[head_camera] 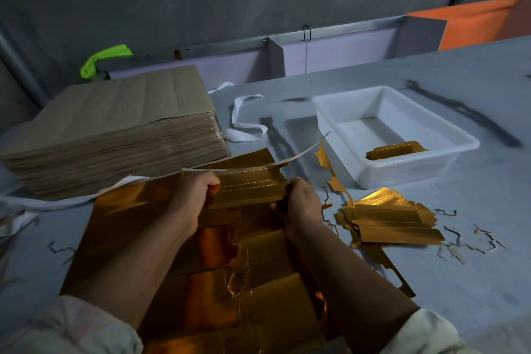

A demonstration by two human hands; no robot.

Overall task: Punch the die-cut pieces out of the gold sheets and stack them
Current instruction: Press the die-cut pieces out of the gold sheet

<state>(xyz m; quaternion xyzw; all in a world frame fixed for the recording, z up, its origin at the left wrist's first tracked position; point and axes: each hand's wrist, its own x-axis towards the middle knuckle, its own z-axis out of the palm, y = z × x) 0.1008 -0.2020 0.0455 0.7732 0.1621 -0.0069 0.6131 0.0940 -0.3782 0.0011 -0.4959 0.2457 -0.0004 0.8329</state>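
A large gold sheet [135,218] lies on the grey table in front of me, with torn die-cut openings down its middle. My left hand [191,198] and my right hand [301,204] each grip one end of a bundle of gold die-cut pieces [248,188] held just above the sheet. A thin curved waste strip [301,149] arcs up from the bundle's far edge. To the right lies a loose stack of punched gold pieces [390,221]. One more gold piece [396,149] sits inside the white plastic tub [330,123].
A tall stack of brown-backed sheets [115,129] stands at the back left. White strapping [244,121] curls beside it. Gold and grey scraps [465,241] litter the table at the right. A green cloth [103,60] and an orange panel [474,23] lie beyond the table.
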